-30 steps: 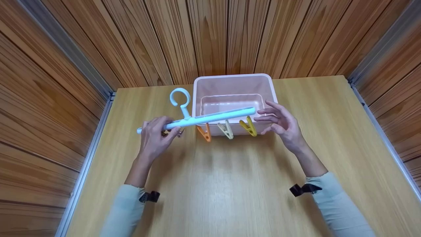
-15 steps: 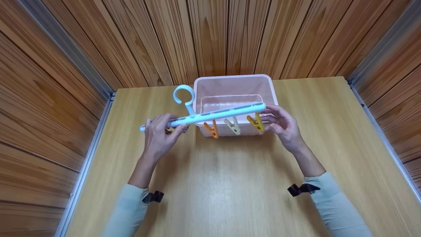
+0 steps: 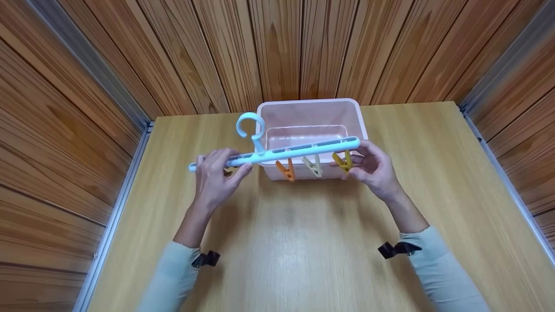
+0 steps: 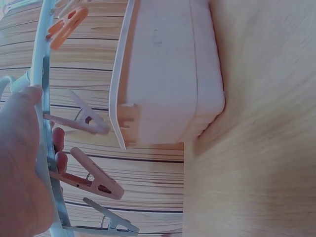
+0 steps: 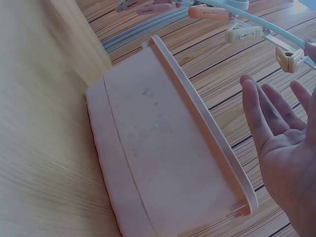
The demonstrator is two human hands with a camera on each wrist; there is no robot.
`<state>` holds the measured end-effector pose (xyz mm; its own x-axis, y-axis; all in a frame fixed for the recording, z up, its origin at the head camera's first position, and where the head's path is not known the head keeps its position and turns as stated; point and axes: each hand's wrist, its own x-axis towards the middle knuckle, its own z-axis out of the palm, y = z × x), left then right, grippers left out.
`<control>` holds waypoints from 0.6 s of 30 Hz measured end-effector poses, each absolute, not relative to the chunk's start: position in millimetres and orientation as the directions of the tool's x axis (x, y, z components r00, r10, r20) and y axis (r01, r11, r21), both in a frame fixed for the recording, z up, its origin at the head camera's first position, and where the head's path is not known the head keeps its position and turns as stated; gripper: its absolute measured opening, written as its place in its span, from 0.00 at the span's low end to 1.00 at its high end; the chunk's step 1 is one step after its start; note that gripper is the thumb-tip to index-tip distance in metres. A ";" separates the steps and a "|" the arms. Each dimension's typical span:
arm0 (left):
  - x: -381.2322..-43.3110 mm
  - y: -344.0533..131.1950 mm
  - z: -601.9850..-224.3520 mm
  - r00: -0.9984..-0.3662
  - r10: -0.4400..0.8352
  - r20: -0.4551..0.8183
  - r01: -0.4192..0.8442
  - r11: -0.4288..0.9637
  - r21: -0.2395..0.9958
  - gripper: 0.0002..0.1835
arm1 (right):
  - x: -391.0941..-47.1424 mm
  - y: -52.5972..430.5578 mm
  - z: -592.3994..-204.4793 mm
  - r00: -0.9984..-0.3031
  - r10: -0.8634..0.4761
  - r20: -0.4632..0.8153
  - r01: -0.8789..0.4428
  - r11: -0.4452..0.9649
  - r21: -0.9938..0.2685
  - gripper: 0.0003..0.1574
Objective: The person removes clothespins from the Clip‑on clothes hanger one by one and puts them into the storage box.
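Observation:
My left hand (image 3: 213, 180) grips the left part of a light blue clip hanger (image 3: 295, 151), thumb along the near side of its bar. The hanger is raised over the table, its right end slightly higher, hook upward. From the bar hang an orange clip (image 3: 286, 170), a cream clip (image 3: 313, 166) and a yellow clip (image 3: 342, 162). In the left wrist view, a pinkish clip (image 4: 91, 177) and a grey-blue clip (image 4: 106, 224) hang near the left fingers. My right hand (image 3: 378, 173) is beside the yellow clip, fingers loosely extended; the right wrist view has them just below that clip (image 5: 290, 59).
Behind and below the hanger, a pale pink plastic bin (image 3: 310, 101) stands at the table's back edge. The wooden table (image 3: 282, 251) is bordered by wood-plank walls (image 3: 282, 47) at the back and sides, with metal rails along the sides.
The hanger and left hand have shifted right, bringing the hanger's right end and the yellow clip up to the right hand. The right hand has barely moved.

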<state>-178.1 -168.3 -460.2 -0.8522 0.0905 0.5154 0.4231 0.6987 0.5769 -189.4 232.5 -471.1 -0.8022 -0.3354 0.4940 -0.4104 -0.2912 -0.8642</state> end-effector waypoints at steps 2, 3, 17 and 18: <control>-178.3 -166.9 -459.9 -0.852 0.100 0.514 0.429 0.695 0.577 0.21 | -188.6 231.5 -469.6 -0.798 -0.332 0.504 -0.424 -0.286 -0.859 0.33; -178.4 -166.2 -459.7 -0.853 0.103 0.511 0.431 0.693 0.578 0.21 | -188.3 231.1 -468.8 -0.797 -0.324 0.510 -0.434 -0.280 -0.856 0.34; -175.4 -162.3 -455.3 -0.912 0.199 0.359 0.394 0.667 0.632 0.19 | -186.8 228.1 -465.0 -0.804 -0.218 0.553 -0.507 -0.235 -0.829 0.16; -175.4 -162.2 -455.4 -0.914 0.219 0.341 0.396 0.660 0.638 0.18 | -187.3 228.0 -465.2 -0.807 -0.206 0.554 -0.506 -0.243 -0.827 0.16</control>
